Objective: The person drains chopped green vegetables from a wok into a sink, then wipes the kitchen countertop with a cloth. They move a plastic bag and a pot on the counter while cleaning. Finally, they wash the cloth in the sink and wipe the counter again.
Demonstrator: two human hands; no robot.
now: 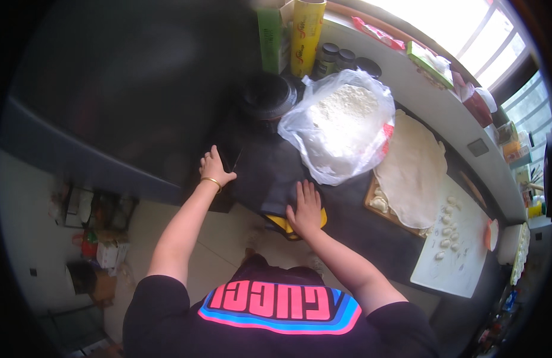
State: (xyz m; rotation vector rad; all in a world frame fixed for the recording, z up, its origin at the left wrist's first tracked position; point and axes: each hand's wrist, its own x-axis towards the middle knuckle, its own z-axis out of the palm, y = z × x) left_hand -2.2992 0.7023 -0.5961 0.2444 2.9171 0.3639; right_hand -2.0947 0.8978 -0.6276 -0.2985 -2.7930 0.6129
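My left hand, with a gold bangle on the wrist, is curled at the edge of a black flat object, thumb on one side and fingers on the other. Its kind is lost against the dark surroundings. Palm down, my right hand lies with fingers stretched on a dark cloth-like item with yellow trim at the counter's front edge. Beyond that hand stands an open clear plastic bag of white flour. Left of the bag is a dark round-topped jar or pot.
Right of the flour, a beige sheet partly covers a wooden board with dumplings. Small dough pieces lie on a white cutting board, near a rolling pin. A yellow cylinder and dark-lidded jars stand behind.
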